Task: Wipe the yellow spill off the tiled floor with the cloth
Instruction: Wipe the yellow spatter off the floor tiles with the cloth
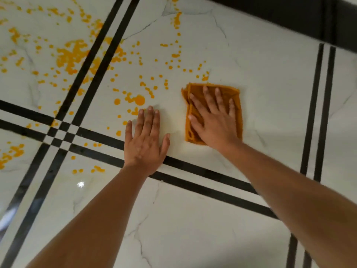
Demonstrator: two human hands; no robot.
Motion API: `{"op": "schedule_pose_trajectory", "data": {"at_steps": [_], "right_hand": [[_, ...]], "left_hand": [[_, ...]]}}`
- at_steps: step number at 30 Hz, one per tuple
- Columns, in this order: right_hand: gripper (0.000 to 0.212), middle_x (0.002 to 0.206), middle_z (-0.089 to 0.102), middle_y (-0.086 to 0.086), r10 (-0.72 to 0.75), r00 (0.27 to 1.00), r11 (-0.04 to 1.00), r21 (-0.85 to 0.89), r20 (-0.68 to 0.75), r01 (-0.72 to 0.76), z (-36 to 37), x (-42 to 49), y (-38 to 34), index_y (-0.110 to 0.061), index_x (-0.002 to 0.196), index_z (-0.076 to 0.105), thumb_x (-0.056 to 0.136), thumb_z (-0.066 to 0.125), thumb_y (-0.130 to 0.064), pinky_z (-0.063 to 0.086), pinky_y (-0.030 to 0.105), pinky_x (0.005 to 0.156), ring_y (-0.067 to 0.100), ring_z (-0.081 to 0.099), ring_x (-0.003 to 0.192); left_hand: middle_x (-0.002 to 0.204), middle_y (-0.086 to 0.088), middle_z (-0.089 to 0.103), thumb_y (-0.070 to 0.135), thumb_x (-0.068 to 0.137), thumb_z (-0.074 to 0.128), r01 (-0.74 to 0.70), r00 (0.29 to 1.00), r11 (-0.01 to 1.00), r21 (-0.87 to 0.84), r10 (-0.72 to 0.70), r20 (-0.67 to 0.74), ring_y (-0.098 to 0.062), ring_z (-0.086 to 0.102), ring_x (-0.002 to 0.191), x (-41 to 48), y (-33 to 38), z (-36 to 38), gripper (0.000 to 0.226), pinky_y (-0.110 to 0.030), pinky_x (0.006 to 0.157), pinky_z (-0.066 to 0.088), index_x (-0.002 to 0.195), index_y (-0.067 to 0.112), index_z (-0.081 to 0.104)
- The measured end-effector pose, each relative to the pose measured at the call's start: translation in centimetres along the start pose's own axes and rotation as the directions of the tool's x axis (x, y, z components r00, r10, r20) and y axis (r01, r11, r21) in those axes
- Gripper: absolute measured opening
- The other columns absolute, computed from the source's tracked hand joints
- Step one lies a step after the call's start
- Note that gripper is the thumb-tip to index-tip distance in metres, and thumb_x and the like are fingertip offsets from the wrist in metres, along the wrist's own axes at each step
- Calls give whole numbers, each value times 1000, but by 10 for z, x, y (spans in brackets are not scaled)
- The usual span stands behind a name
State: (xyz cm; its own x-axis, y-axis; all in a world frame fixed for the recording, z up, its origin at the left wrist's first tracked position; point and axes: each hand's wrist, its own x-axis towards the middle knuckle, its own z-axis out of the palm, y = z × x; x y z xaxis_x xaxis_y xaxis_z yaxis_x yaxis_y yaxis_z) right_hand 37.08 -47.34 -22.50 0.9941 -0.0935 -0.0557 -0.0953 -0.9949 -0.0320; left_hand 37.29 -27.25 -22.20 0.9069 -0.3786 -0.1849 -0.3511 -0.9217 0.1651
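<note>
A folded orange cloth (232,97) lies flat on the white marble-look tiled floor (193,219). My right hand (214,120) presses down on the cloth with fingers spread. My left hand (145,144) rests flat on the bare tile just left of the cloth, fingers apart, holding nothing. The yellow spill (71,57) spreads as blotches and many droplets over the upper left of the floor. A large round drop (139,100) sits just beyond my left fingertips. Smaller drops (204,78) lie just past the cloth's far edge.
Double black inlay stripes (92,70) cross the floor, meeting at a junction (59,134) at left. Another pair of stripes (316,113) runs at right. A dark skirting or wall base (309,18) borders the top right. More yellow patches (13,151) lie at far left.
</note>
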Motion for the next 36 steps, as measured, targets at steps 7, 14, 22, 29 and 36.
{"op": "schedule_pose_trajectory", "data": {"at_steps": [7,14,22,29,36], "right_hand": [[60,155,22,-2,-314,949,949,-6,2,314,4,3,54,-41,144,20,87,21,-62,19,58,108,27,21,142],[58,155,21,-2,-475,878,880,30,51,474,6,-47,30,-42,143,24,89,26,-62,15,58,110,26,18,143],[63,158,9,0,-199,978,980,18,65,199,6,-35,-23,-40,147,12,88,13,-62,6,60,110,30,6,144],[62,158,9,-1,-203,977,979,8,70,203,2,-10,-52,-40,146,11,88,14,-61,6,60,111,29,6,144],[63,158,10,-4,-482,869,874,-8,115,486,1,-28,-67,-44,145,11,86,15,-64,9,58,110,26,7,145]], "left_hand": [[156,0,-16,52,91,0,65,995,997,40,-68,75,-17,-15,143,15,10,-14,65,-41,114,-6,146,20,-15],[157,1,-11,51,94,6,164,986,986,-6,-163,38,-17,-14,143,1,18,-3,63,-42,113,-9,147,21,-11],[152,4,-19,53,87,-4,247,969,969,-26,-246,10,-15,-19,140,-52,4,10,66,-41,113,-10,144,23,-17],[150,6,-18,54,88,0,303,952,951,-56,-305,-21,-14,-18,139,-90,-10,14,65,-40,112,-11,144,23,-12],[152,5,-18,56,87,3,435,896,888,-149,-443,-21,-13,-17,140,-128,-40,18,71,-39,112,-12,147,21,-12]]}}
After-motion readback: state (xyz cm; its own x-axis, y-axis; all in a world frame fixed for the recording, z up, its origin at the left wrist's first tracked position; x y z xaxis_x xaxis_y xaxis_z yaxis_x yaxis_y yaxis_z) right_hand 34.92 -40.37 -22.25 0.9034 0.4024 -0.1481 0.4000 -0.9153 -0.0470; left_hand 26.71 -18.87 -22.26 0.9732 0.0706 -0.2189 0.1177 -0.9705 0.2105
